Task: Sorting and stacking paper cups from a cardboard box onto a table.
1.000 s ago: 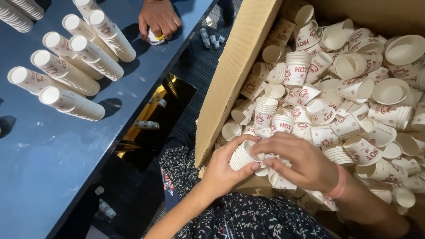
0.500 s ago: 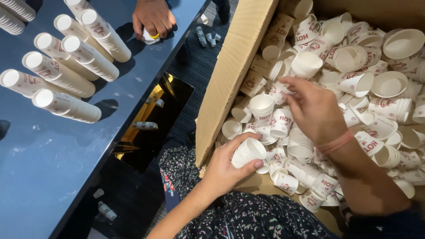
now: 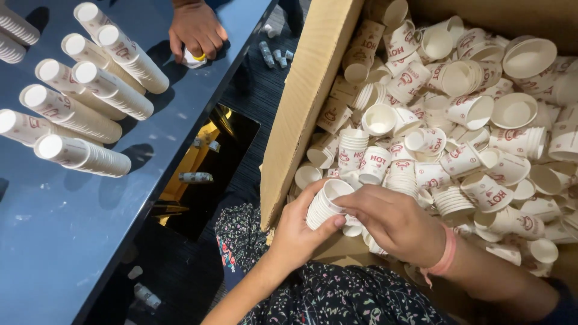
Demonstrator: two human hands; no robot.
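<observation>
Paper cups nested into a short stack (image 3: 325, 204) sit in our left hand (image 3: 301, 235), whose fingers curl closed around the lower part of the stack with the thumb pressed along its side. We hold it at the near left corner of the cardboard box (image 3: 307, 102), just above the loose cups (image 3: 457, 120) that fill the box in a jumble. The stack's long axis is tilted, its open mouth pointing up and to the right, away from us and toward the heap. Our right hand (image 3: 397, 222), with a pink band (image 3: 447, 256) at the wrist, lies just beside the stack on its right; its fingers are partly bent and the fingertips touch the stack near the rim, though we cannot tell whether they pinch a separate cup there. So the stack lies between both hands, gripped by the left and met from the right, and the right hand is the nearer to the loose cups. To our left, long finished stacks (image 3: 90, 114) lie on their sides on the dark blue table (image 3: 72, 241), well apart from the box. At the table's far edge another person's hand (image 3: 195, 30) rests over a small white and yellow object (image 3: 195, 58).
</observation>
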